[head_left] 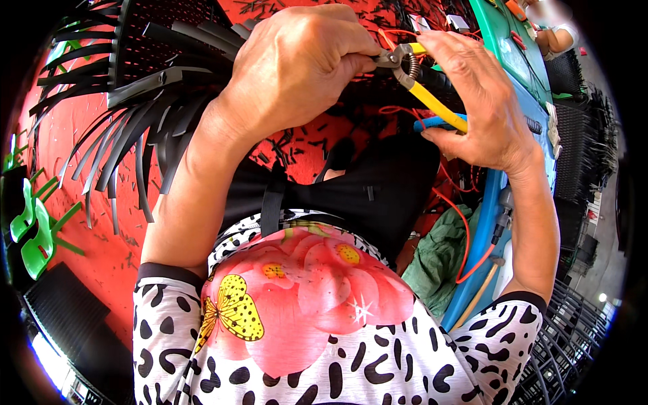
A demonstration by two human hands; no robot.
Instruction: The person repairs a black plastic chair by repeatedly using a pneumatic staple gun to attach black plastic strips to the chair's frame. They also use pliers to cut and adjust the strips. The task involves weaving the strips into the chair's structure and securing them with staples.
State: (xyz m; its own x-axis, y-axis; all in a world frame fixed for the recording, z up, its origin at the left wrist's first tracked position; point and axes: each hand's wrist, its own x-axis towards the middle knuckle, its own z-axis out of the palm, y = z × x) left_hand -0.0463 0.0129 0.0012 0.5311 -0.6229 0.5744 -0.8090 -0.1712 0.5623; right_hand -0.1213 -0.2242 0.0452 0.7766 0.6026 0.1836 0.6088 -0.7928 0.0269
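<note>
My right hand (489, 101) holds a pair of spring-loaded cutters (435, 106) with yellow handles, its fingers wrapped loosely around the spread grips. My left hand (293, 71) is closed in a pinch at the cutters' metal jaws; what lies between thumb and finger is hidden. Beneath and left of that hand is a black woven piece (152, 44) with many loose flat strips (128, 138) fanning out from its edge. A blue rod-like thing (439, 123) shows by my right thumb; its kind is unclear.
Short black offcuts (287, 145) litter the red floor (101, 277). A thin red hose (466, 236) runs down beside the blue bench edge (472, 277) at right. Green cloth (439, 260) is bunched there. Green plastic chairs (40, 236) stand at left; a person's arm (557, 40) shows far right.
</note>
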